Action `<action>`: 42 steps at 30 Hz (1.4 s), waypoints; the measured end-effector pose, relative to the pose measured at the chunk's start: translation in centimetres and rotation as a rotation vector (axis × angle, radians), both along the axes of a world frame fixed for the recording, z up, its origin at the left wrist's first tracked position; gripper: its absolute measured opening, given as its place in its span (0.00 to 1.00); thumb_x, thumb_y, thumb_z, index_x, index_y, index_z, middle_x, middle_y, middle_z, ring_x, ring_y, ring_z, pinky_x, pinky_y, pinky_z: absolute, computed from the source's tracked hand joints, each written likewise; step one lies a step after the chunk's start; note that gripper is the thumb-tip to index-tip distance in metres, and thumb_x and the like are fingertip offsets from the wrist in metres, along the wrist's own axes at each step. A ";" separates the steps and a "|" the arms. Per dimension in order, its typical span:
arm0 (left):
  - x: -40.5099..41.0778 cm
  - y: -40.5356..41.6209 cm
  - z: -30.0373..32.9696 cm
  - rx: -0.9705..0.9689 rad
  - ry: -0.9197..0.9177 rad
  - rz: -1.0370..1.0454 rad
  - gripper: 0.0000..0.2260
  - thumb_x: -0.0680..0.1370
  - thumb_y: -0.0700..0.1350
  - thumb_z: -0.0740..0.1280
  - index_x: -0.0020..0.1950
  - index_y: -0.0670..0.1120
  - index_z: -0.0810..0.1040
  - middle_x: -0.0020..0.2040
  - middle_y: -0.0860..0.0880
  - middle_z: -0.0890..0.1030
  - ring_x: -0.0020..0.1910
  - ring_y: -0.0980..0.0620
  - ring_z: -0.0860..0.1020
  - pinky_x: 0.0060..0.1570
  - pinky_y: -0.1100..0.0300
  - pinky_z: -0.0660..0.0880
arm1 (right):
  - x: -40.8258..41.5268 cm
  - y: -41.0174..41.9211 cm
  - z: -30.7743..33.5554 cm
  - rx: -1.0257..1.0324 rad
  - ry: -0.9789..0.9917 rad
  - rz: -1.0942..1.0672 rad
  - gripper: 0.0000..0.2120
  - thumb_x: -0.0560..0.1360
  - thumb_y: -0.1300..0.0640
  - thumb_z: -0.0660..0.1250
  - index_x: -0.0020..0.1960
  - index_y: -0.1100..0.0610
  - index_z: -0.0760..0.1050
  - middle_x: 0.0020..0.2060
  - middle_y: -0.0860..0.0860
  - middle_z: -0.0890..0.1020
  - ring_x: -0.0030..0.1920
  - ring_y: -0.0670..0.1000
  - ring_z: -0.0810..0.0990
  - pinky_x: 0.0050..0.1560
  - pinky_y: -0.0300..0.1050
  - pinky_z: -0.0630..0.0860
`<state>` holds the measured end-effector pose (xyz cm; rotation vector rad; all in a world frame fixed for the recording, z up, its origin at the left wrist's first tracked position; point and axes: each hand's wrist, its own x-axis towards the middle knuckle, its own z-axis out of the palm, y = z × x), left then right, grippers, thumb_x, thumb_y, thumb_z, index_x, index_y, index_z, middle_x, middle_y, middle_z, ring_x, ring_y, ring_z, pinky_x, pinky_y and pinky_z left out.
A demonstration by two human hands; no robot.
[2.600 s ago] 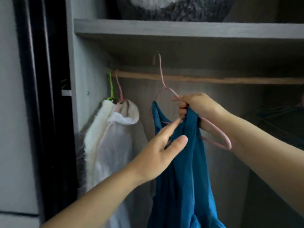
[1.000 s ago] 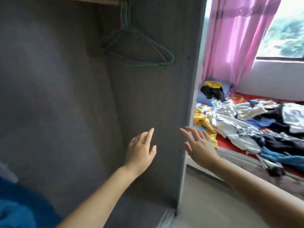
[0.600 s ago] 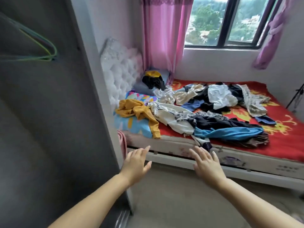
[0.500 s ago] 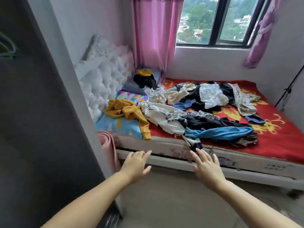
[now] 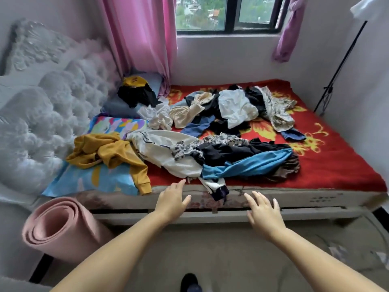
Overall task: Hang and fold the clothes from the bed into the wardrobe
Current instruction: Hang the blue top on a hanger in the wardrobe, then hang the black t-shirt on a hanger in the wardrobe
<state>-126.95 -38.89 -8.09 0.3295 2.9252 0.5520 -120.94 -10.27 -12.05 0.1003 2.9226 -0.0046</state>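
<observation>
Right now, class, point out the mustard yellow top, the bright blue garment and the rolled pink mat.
mustard yellow top (image 5: 109, 151), head view, bunched body.
bright blue garment (image 5: 252, 165), head view, middle of its long stretch.
rolled pink mat (image 5: 56, 228), head view, spiral end.

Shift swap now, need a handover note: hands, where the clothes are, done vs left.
Left hand: open, empty, reaching toward the bed edge.
Right hand: open, empty, beside it.
Clothes: mustard top on the pillow, cream garment and blue garment nearest, more piled behind.
Done: nothing in hand; wardrobe out of view.
Left: pick up, then hang or fold the whole pile.
</observation>
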 end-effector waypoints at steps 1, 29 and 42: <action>-2.1 0.9 0.0 0.011 0.001 -0.020 0.27 0.80 0.55 0.59 0.76 0.48 0.58 0.69 0.46 0.70 0.67 0.47 0.69 0.64 0.52 0.68 | -1.4 0.7 -0.1 0.000 0.000 -0.021 0.27 0.82 0.47 0.50 0.78 0.47 0.47 0.78 0.50 0.50 0.77 0.48 0.47 0.74 0.59 0.47; -44.2 42.1 -10.1 -0.188 -0.203 -0.440 0.23 0.81 0.53 0.57 0.74 0.47 0.62 0.66 0.46 0.71 0.65 0.45 0.70 0.63 0.51 0.66 | -35.4 36.1 -7.6 -0.096 -0.259 -0.428 0.25 0.82 0.47 0.51 0.77 0.49 0.51 0.77 0.50 0.56 0.76 0.51 0.54 0.73 0.59 0.53; -58.7 53.7 -29.5 -0.323 -0.138 -0.422 0.25 0.79 0.50 0.60 0.74 0.46 0.59 0.65 0.43 0.70 0.66 0.43 0.68 0.61 0.50 0.66 | -52.7 43.1 -24.5 -0.632 0.084 -0.797 0.27 0.82 0.52 0.56 0.78 0.51 0.50 0.76 0.53 0.52 0.73 0.56 0.59 0.62 0.49 0.66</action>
